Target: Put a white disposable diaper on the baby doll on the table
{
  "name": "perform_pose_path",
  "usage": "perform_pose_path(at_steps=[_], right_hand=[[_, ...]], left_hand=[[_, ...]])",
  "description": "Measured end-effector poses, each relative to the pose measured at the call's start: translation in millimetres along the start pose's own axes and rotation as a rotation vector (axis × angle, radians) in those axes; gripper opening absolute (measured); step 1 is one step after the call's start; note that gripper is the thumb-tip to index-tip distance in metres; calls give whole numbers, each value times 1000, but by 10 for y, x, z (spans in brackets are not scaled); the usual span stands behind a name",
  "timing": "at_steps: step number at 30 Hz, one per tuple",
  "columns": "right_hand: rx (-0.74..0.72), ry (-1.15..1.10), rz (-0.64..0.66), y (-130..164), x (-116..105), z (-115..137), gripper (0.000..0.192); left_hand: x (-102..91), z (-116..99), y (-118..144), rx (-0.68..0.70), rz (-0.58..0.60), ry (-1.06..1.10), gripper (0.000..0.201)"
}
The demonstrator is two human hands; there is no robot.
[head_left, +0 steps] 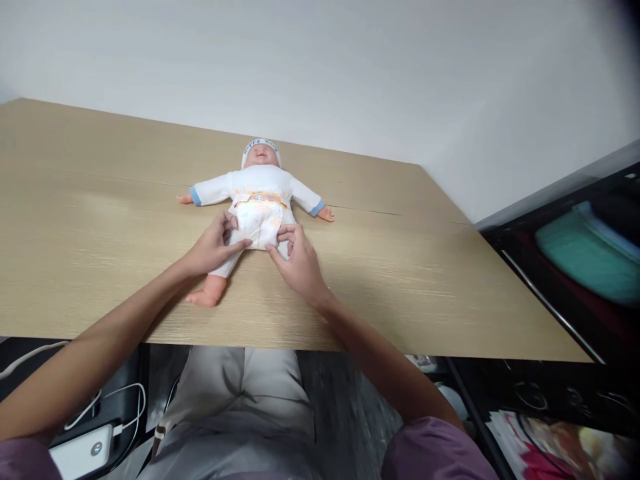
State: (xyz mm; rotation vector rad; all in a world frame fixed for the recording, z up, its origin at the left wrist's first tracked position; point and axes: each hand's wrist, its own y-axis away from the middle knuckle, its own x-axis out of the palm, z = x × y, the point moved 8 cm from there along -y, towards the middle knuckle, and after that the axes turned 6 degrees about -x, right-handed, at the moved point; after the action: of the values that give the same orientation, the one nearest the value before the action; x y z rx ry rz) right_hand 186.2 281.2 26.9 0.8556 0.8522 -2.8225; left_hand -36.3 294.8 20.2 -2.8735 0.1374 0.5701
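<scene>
At the lower edge of the diaper (259,223), the left hand (217,245) has its fingers curled and its thumb laid along the fabric; whether it pinches the material cannot be told. Across from it, the right hand (299,263) touches the other side with bent fingers and thumb, its grip equally unclear. The diaper, white with an orange printed waistband, sits around the hips of a doll (260,179) over its white clothing. The doll lies on its back, head away from the person, arms spread, one bare foot showing below the left hand. Under it stretches a wood-grained table (400,280), with a pale wall (300,67) beyond. Below the table's near edge, at left, is a white power bank (83,453) with a cable plugged in.
</scene>
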Motion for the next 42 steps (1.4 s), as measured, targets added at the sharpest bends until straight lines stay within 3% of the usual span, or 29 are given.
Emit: perform_pose_path(at_steps=[5, 12, 18, 28, 34, 39, 42], right_hand=[[8, 121, -64, 6, -111, 13, 22], [15, 188, -11, -7, -130, 44, 19], [-15, 196, 60, -19, -34, 47, 15], [83, 56, 9, -9, -88, -27, 21], [-21, 193, -92, -2, -155, -30, 18], [-102, 157, -39, 39, -210, -55, 13], [-117, 95, -14, 99, -326, -111, 20]], left_hand=[[-17, 86, 16, -88, -31, 92, 67], [-100, 95, 87, -178, -133, 0, 60], [-8, -43, 87, -156, 8, -159, 54], [52, 73, 94, -356, 92, 373, 61], [86, 67, 70, -341, 126, 396, 66], [48, 130, 77, -323, 119, 450, 63], [-95, 170, 131, -295, 57, 443, 67]])
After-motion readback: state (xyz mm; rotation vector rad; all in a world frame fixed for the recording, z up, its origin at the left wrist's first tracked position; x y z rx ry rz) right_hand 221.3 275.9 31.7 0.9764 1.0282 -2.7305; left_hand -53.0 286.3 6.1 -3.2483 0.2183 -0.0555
